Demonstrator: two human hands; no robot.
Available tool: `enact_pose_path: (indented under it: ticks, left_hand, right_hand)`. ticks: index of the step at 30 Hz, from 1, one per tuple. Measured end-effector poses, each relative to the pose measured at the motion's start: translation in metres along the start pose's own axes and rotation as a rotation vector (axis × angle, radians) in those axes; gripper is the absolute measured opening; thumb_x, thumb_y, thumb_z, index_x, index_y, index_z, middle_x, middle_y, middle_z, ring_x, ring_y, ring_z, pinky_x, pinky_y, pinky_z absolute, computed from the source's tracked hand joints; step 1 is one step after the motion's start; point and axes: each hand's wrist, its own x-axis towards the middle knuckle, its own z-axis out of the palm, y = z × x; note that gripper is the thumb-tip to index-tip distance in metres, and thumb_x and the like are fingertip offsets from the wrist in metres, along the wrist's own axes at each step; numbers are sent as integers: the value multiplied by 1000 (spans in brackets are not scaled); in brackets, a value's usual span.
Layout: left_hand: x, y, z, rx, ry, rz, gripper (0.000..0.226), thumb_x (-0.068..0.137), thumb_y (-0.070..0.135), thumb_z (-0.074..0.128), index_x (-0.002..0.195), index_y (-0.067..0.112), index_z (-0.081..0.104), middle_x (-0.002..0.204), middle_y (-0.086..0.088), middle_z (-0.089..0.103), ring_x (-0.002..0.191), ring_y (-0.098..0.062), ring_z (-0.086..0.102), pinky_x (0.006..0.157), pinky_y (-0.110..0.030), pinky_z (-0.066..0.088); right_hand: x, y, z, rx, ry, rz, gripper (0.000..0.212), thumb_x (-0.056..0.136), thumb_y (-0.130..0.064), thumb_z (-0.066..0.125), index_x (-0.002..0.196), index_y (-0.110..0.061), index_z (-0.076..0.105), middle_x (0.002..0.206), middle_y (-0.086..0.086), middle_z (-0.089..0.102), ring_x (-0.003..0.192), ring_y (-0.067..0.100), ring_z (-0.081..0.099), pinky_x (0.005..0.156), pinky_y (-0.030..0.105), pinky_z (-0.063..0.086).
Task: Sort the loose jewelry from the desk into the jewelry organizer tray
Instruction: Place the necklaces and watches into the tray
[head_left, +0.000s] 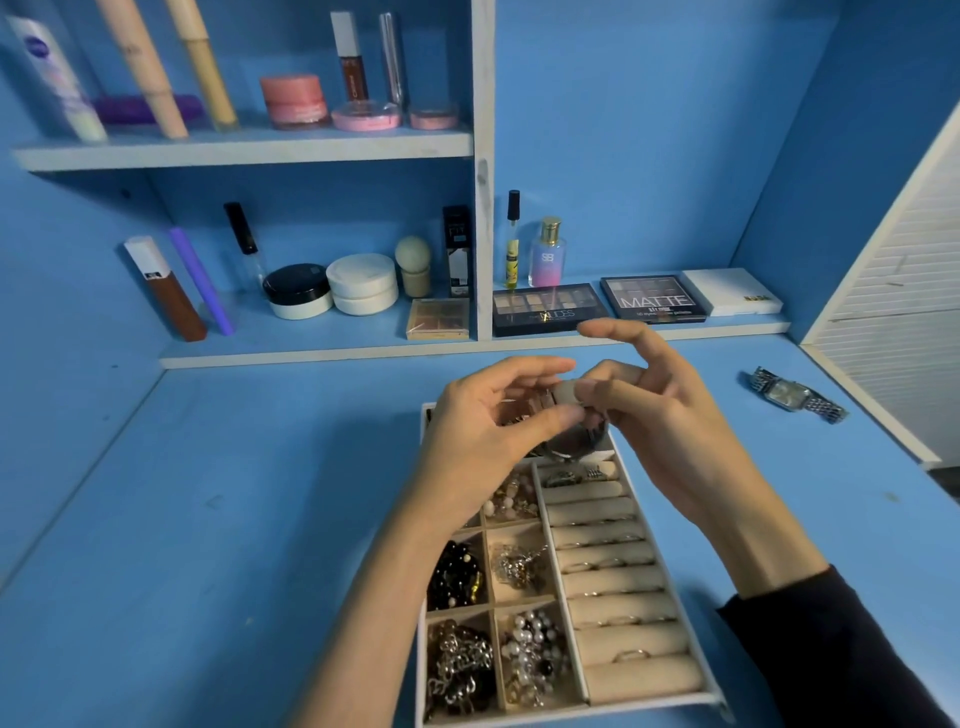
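Pinching a small beige roll (566, 392) with left hand (483, 431) and right hand (660, 431), fingers curled round it, right forefinger out straight. Held over the far end of the tray (623, 705) on the bench (208, 519). Lying far right on the bench, well apart: a watch (795, 397).

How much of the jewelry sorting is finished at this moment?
Mostly done: the white compartment tray holds chains, beads, pearls and rings. In hand: the left hand and right hand pinch a small beige piece above its far end. Left: the silver metal-band wristwatch on the blue desk.
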Motion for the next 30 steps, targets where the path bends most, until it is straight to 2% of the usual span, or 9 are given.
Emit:
enact_pose_path:
  ticks: [2,5,12,16,21,24,27,28,30]
  left_hand:
    - [-1,1,-1,54,-32,-37,19,78,36,68,96,30,68,95,10,70,95,-4,62,91,-28,47]
    - [-1,0,-1,60,-76,-103,31,80,51,58,79,22,69,78,1,68,84,-17,63,86,-36,46]
    - [0,-1,-4,-84,-118,-179,20,75,38,59,61,25,66,62,7,62,69,-6,59,73,-20,41]
    - [0,-3,-2,-116,-81,-160,20,73,34,60,59,22,64,61,2,62,68,-8,58,64,-10,44]
    - [0,-3,-3,-125,-65,-160,18,73,32,59,62,20,65,63,1,61,71,-10,57,75,-23,42]
    - [0,-2,-3,-193,-35,-159,18,73,33,60,65,18,66,68,-4,62,75,-14,59,80,-30,41]
    - [0,1,-2,-293,2,-170,22,75,35,64,73,14,70,70,1,65,76,-12,58,88,-35,41]
    - [1,2,-3,-313,14,-166,23,77,36,66,74,13,70,69,2,65,76,-12,57,86,-34,42]
    - [2,4,-4,-337,43,-150,24,76,36,63,74,13,67,67,5,63,71,-10,53,75,-27,43]
  right_hand:
    - [1,0,0,40,9,-4,45,70,-2,60,113,-15,53,60,6,59,55,17,51,58,21,45]
    - [0,1,3,60,6,11,49,70,-1,61,115,-18,50,61,7,59,56,18,53,58,22,46]
    - [-1,3,8,75,-61,17,49,73,0,61,115,-21,47,63,10,61,62,27,52,70,40,41]
    - [-2,4,10,182,-81,34,52,72,5,58,117,-18,44,63,13,58,58,24,54,66,36,42]
    - [-3,6,11,219,-101,22,51,74,11,58,115,-16,42,60,11,58,54,19,56,56,22,46]
    - [-1,5,11,216,-117,30,45,75,-1,64,113,-15,46,66,8,59,61,19,57,59,23,46]
    - [-1,4,11,171,-175,62,53,68,-31,79,112,-17,53,84,13,58,76,18,59,70,23,49]
    - [0,4,10,130,-193,71,58,65,-34,81,114,-19,54,88,12,60,80,17,61,75,23,50]
    - [0,7,7,-9,-210,105,61,65,-21,81,118,-21,51,97,8,63,92,16,63,78,22,49]
